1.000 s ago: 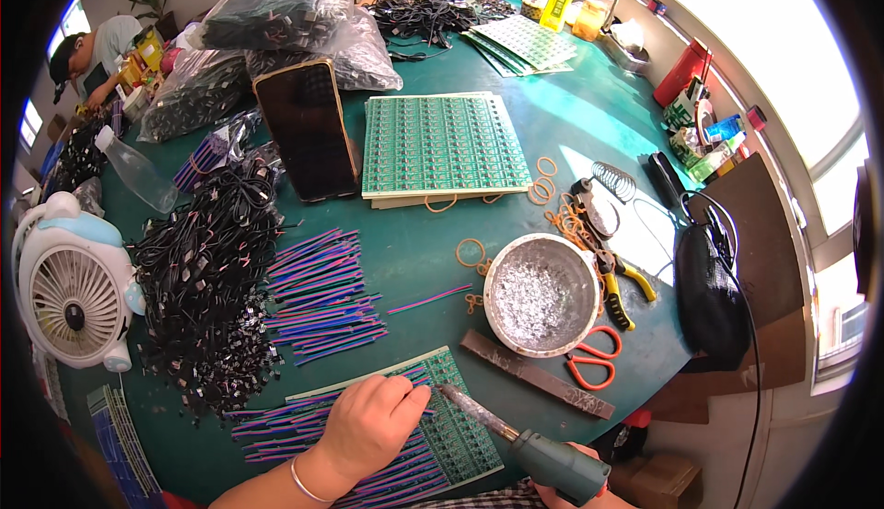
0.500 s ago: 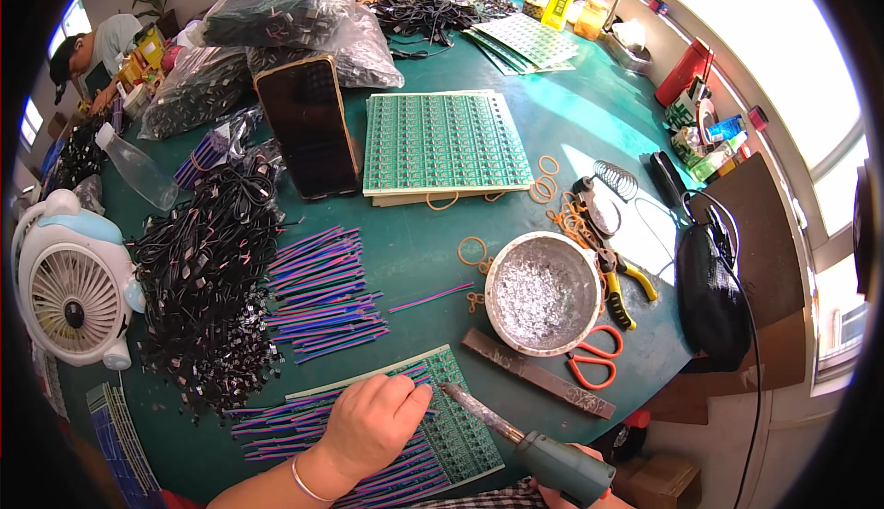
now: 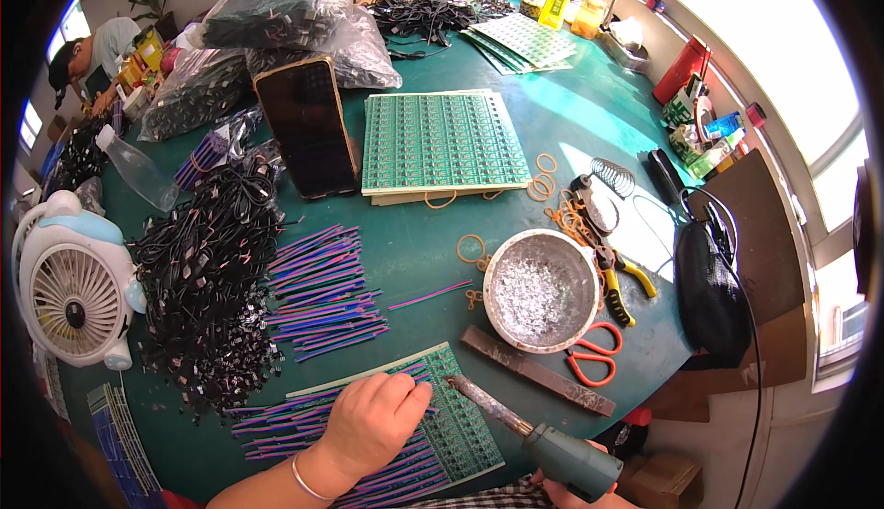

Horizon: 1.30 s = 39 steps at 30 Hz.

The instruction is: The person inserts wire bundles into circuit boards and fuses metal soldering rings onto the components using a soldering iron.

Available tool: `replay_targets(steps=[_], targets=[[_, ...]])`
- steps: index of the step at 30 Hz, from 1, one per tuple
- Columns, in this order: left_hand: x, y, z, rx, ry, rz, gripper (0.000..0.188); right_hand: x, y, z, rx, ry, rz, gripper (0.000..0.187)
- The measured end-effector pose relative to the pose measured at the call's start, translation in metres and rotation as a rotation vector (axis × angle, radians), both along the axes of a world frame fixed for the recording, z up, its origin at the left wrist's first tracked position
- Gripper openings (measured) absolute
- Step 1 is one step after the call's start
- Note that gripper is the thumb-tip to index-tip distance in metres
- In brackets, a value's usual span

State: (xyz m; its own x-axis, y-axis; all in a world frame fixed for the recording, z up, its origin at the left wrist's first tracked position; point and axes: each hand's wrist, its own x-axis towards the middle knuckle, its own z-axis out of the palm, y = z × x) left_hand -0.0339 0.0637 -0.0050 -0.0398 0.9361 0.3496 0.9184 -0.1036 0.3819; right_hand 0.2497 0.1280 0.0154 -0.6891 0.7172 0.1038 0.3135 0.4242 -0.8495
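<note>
My left hand [image 3: 376, 421] is closed in a pinch on a thin coloured wire, low over a green circuit board panel [image 3: 465, 426]. Rows of red, blue and purple wires [image 3: 276, 421] lie across that panel and run under the hand. The wire's end between the fingertips is mostly hidden. At the lower right, my right hand [image 3: 564, 492] grips a soldering iron [image 3: 573, 461] with a green handle. Its metal tip points up and left, just right of my left fingertips and apart from them. Part of the right hand is hidden behind the handle.
A round bowl of solder bits [image 3: 539, 292] stands beside a dark metal bar [image 3: 537, 371], orange-handled scissors [image 3: 597, 354] and pliers [image 3: 619, 297]. Farther left lie loose wires [image 3: 322, 297] and black cables [image 3: 207, 279]. A phone [image 3: 308, 127] stands near stacked panels [image 3: 445, 145]. Another person works at the far side.
The soldering iron's tip has shifted a little up and right, away from my left fingertips; its handle moved slightly right. My left hand stays almost in place.
</note>
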Motion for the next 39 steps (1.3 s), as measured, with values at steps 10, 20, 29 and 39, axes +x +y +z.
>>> replay_targets(steps=[10,20,29,39], targets=[[-0.012,-0.005,0.041,0.074,-0.145,0.075,0.037,0.021,-0.016,-0.029,-0.345,0.114,-0.178,0.050],[0.001,-0.007,0.025,-0.054,-0.107,0.035,0.021,0.012,0.012,-0.009,0.565,-0.014,0.221,0.040],[0.007,-0.003,0.012,-0.080,-0.205,0.070,0.020,0.025,-0.010,-0.023,-0.217,0.042,-0.014,0.053],[0.004,-0.007,0.017,-0.104,-0.328,0.054,0.027,0.027,-0.017,-0.031,-0.339,0.112,-0.094,0.053]])
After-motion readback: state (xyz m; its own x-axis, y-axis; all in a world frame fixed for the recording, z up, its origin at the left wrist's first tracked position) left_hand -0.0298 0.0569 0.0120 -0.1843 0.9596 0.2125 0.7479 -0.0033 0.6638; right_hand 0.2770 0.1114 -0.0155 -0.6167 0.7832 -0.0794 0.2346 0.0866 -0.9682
